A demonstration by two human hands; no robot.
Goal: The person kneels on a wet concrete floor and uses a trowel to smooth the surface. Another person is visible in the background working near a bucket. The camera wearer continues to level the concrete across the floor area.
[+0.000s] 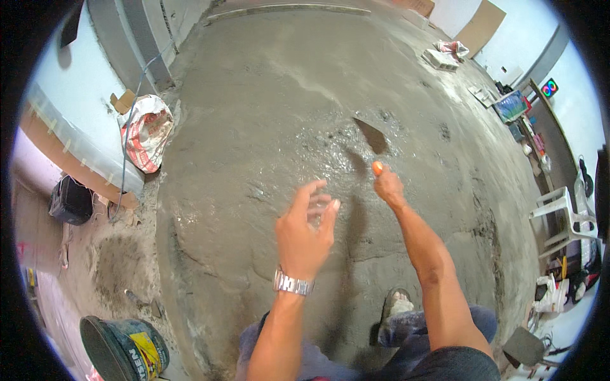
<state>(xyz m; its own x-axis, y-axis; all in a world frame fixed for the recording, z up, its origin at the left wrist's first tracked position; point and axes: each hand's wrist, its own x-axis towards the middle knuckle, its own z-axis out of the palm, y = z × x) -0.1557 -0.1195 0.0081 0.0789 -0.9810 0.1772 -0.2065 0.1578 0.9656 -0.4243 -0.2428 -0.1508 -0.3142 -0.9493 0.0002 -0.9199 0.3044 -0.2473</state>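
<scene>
My right hand (389,186) is closed round the orange handle of a trowel (372,136). Its dark pointed blade is over a patch of wet, shiny cement (321,143) ahead of me; whether it touches the surface I cannot tell. My left hand (308,222), with a metal watch (293,283) on the wrist, hangs over the wet floor nearer to me. Its fingers are apart and slightly curled, with nothing in them. The grey cement around the patch is mostly smoothed, with some rough marks.
A black bucket (124,349) stands at the lower left. A white and red sack (147,134) leans by the left wall. On the right are a white plastic chair (564,219) and concrete blocks (440,60). A long straight board (289,9) lies at the far edge. My sandalled foot (399,303) stands on the cement.
</scene>
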